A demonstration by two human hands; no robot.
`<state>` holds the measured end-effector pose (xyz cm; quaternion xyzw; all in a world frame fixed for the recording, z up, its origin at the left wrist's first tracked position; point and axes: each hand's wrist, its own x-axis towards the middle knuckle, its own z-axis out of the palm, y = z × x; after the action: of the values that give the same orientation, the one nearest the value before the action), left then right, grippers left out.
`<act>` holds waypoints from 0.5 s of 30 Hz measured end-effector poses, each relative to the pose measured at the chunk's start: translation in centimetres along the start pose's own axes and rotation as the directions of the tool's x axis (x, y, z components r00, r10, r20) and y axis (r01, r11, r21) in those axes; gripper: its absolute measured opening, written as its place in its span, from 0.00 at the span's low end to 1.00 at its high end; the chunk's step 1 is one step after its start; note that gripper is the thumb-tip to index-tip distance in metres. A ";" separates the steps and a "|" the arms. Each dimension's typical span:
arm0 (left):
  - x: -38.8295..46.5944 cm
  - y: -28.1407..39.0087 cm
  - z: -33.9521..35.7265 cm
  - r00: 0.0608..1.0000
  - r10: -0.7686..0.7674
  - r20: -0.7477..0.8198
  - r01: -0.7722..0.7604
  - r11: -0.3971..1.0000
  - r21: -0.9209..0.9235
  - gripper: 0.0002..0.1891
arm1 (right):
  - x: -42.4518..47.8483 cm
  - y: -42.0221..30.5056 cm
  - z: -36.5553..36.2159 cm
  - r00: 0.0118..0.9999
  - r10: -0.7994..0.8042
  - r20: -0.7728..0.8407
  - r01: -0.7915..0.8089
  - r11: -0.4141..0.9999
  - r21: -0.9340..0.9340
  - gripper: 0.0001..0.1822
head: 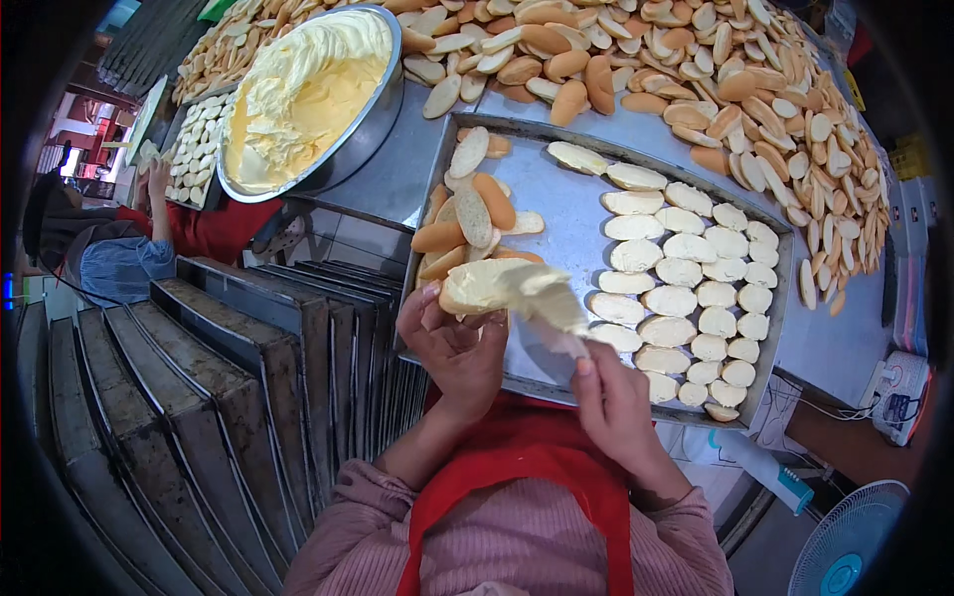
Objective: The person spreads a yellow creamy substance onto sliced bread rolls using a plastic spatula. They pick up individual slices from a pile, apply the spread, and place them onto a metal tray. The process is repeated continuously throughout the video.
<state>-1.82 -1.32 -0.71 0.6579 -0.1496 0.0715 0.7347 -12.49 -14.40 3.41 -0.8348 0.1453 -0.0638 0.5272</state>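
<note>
My left hand [458, 350] holds up a halved bread roll [477, 287] with pale yellow cream on its upper face. In my right hand [611, 395] is a spreading spatula [551, 305], its blurred blade coated in cream and touching the roll's right end. Below both hands lies a shallow metal baking tray [551, 216]. Rows of cream-covered bread slices [674, 302] fill its right side. Plain bread halves [466, 216] are heaped at its left end, just beyond my left hand.
A metal bowl of cream [305, 104] stands behind the tray's left corner. Loose bread halves [715, 82] cover the table's far side. Stacked metal trays [223, 372] stand upright on the left. Another person [119, 238] works over a second filled tray [197, 149]. A fan [850, 544] is at lower right.
</note>
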 end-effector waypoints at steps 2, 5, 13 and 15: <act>-0.1 -0.2 -0.1 0.997 0.079 -0.026 -0.078 0.996 0.038 0.36 | 0.0 0.5 -0.2 0.995 0.095 -0.029 -0.095 0.995 0.023 0.09; 0.5 -0.6 -0.4 0.948 0.308 0.077 -0.317 0.927 0.198 0.35 | -0.2 0.0 -1.1 0.980 0.200 0.020 -0.201 0.967 0.155 0.09; 0.8 -1.8 -0.9 0.827 0.536 0.172 -0.562 0.778 0.279 0.34 | -0.1 -1.3 -1.8 0.990 0.094 0.108 -0.102 0.992 0.073 0.09; 0.9 -1.4 -0.9 0.805 0.563 0.188 -0.592 0.741 0.317 0.34 | 0.6 -0.5 -2.0 0.988 0.147 0.048 -0.151 0.986 0.072 0.10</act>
<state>-0.45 -0.72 -1.81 0.7044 -0.3596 0.2954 0.5360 -12.31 -16.07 4.73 -0.8023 0.1935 -0.0117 0.5646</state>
